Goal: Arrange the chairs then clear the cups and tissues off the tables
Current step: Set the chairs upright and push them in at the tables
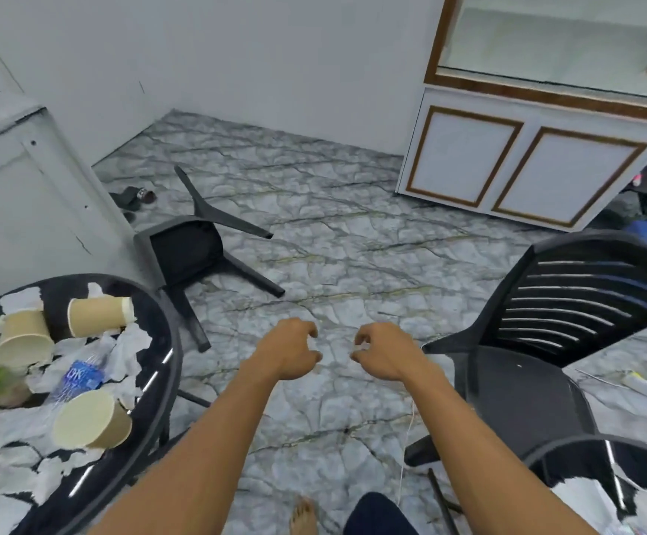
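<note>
A black plastic chair (190, 249) lies tipped over on the marble floor, legs pointing right, beside the round black table (160, 364). That table holds tan paper cups (98, 316), (90, 422), crumpled white tissues (129, 349) and a plastic water bottle (79, 378). A second black chair (545, 364) stands upright at the right. My left hand (291, 351) and my right hand (385, 353) hover side by side over the floor between the chairs, fingers loosely curled, holding nothing.
A white cabinet with brown trim (507, 167) stands at the back right, a white unit (25, 179) at the left. Another table edge (623, 457) with tissues shows at the bottom right. Shoes (133, 196) lie by the wall. A bare foot (302, 515) is below.
</note>
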Action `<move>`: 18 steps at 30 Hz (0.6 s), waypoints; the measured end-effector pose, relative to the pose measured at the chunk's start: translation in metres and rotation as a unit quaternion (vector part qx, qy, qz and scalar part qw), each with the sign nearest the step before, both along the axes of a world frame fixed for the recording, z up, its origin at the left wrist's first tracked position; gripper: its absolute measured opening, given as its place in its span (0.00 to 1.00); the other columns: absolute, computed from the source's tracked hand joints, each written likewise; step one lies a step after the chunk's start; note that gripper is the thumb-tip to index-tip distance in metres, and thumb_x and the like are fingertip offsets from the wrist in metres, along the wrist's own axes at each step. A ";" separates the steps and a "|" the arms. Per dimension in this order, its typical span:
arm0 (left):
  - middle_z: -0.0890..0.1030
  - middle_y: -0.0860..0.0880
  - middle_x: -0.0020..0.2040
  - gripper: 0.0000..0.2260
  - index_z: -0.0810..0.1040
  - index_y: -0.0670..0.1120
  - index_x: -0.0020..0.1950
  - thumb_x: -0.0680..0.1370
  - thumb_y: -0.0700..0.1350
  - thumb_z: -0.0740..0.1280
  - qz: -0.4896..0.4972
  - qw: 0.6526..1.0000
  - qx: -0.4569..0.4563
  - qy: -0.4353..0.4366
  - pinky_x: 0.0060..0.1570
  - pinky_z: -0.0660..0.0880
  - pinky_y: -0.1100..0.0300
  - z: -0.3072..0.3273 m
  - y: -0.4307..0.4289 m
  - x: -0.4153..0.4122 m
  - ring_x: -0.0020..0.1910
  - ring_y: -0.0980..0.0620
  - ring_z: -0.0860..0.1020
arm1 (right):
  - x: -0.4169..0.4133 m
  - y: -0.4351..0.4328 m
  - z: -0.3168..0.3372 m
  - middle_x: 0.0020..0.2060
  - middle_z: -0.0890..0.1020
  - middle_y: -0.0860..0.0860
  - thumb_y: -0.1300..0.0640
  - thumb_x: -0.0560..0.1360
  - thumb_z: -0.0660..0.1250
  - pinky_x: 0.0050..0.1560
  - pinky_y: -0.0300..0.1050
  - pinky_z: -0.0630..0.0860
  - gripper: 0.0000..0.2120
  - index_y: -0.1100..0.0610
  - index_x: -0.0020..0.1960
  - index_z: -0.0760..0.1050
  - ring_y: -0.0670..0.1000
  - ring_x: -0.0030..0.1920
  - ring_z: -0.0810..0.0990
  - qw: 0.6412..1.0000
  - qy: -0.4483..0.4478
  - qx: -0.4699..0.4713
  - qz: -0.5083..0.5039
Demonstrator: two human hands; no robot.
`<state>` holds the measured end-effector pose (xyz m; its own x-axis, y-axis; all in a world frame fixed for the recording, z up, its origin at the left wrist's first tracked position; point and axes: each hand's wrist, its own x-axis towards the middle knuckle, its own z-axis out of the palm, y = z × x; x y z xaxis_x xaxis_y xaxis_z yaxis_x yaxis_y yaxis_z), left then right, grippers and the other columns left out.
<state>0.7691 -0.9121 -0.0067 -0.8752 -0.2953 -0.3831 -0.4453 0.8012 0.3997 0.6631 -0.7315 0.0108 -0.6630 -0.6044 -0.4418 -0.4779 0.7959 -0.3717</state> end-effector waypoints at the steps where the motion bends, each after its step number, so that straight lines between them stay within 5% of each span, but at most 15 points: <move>1: 0.73 0.48 0.68 0.21 0.74 0.51 0.67 0.77 0.56 0.70 -0.004 1.000 0.001 0.003 0.62 0.73 0.50 0.001 -0.007 -0.015 0.67 0.48 0.71 | -0.013 -0.006 0.000 0.64 0.77 0.53 0.43 0.75 0.69 0.58 0.51 0.77 0.20 0.51 0.63 0.77 0.54 0.61 0.77 1.000 0.002 -0.003 -0.004; 11: 0.74 0.48 0.67 0.20 0.75 0.48 0.67 0.77 0.52 0.71 0.012 1.000 0.009 -0.007 0.58 0.74 0.55 -0.003 -0.088 -0.191 0.63 0.48 0.74 | -0.198 -0.072 -0.012 0.61 0.79 0.52 0.44 0.76 0.69 0.57 0.50 0.76 0.19 0.52 0.63 0.77 0.53 0.60 0.78 1.000 0.004 -0.018 -0.008; 18: 0.74 0.48 0.68 0.21 0.74 0.50 0.67 0.77 0.55 0.70 0.047 0.999 0.008 0.004 0.61 0.75 0.49 0.012 -0.151 -0.307 0.62 0.48 0.75 | -0.325 -0.135 0.008 0.62 0.79 0.54 0.45 0.77 0.69 0.59 0.51 0.76 0.18 0.53 0.63 0.77 0.54 0.61 0.78 0.999 0.006 -0.029 0.013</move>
